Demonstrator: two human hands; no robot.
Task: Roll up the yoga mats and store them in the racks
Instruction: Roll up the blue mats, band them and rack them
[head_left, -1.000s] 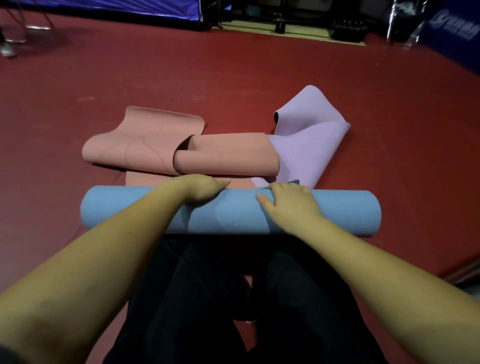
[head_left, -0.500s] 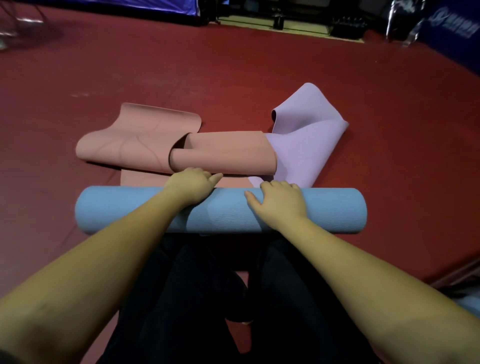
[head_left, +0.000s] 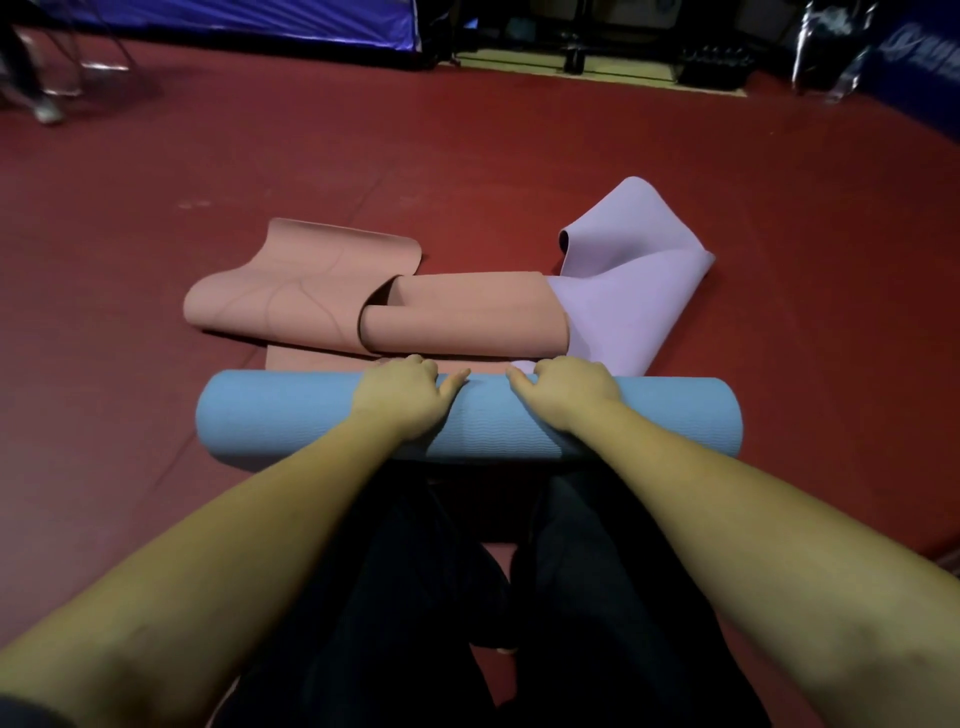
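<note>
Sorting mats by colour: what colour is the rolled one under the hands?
Light blue mat, seen in the head view.

My arms are bare from the wrists to past the elbows, with no watch, band or ring on my left hand (head_left: 402, 397) or right hand (head_left: 569, 392). A dark sleeve edge (head_left: 26, 714) shows at my left upper arm. I wear plain black trousers (head_left: 395, 597).
</note>
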